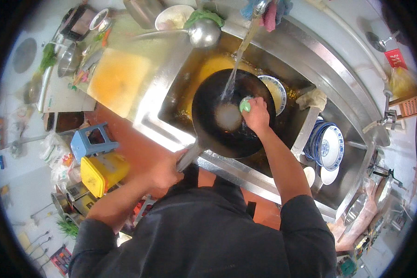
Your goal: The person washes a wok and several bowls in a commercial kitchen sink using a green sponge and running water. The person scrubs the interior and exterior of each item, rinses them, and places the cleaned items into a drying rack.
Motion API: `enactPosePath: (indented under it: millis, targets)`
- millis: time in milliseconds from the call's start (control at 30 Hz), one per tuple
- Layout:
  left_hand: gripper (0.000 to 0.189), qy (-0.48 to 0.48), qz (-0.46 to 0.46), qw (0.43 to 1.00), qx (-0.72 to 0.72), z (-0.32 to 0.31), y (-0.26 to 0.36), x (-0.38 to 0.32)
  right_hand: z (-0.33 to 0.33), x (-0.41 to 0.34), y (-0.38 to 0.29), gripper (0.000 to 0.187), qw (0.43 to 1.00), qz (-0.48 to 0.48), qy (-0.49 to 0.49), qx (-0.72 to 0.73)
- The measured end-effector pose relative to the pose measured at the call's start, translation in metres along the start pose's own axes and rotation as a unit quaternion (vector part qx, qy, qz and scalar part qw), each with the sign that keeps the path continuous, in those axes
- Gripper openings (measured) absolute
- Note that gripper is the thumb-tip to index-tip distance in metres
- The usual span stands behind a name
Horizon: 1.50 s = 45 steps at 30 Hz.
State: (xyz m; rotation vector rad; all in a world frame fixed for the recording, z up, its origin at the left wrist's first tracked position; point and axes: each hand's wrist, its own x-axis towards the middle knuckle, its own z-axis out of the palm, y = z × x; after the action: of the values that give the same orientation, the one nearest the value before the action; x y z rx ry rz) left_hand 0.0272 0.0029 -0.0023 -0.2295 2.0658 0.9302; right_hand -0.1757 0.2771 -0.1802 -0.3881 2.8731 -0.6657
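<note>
My left hand (168,170) is closed around the metal handle of a dark wok (212,130), which is tilted over the left basin of a steel sink (201,160). Water runs from a faucet (260,7) into the wok, and a cloudy patch lies at its middle. My right hand (257,113) holds a green-handled scrubber (245,105) against the wok's inner right side; its underside is hidden. Behind the wok's right edge, a blue-rimmed bowl (281,95) shows in the basin.
Blue-and-white plates (332,147) are stacked in the right basin. A beige cloth (311,99) drapes over the divider. A large ladle (204,33) lies at the sink's back left, near a plate (173,15) with food. A blue stool (90,140) and a yellow bin (102,173) stand at left.
</note>
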Motion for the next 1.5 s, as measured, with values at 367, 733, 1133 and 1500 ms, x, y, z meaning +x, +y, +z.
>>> enactPosePath:
  millis: [367,733,1133,1500]
  targets:
    - [0.089,0.029,-0.015,0.999,-0.009,0.049,-0.029,0.023,0.041,-0.005,-0.078,0.042,0.933,-0.206,-0.287,0.067]
    - [0.096,0.0,-0.023,0.999,-0.04,0.053,-0.027,0.026,0.04,0.072,-0.072,0.032,0.988,-0.148,0.04,-0.002]
    - [0.093,-0.029,0.011,0.995,-0.098,0.052,-0.044,0.034,0.0,0.072,-0.01,0.042,0.976,-0.105,0.009,-0.192]
    - [0.09,-0.11,-0.066,0.984,-0.124,0.017,-0.009,0.026,0.05,-0.004,-0.049,0.033,0.903,-0.245,-0.337,0.108]
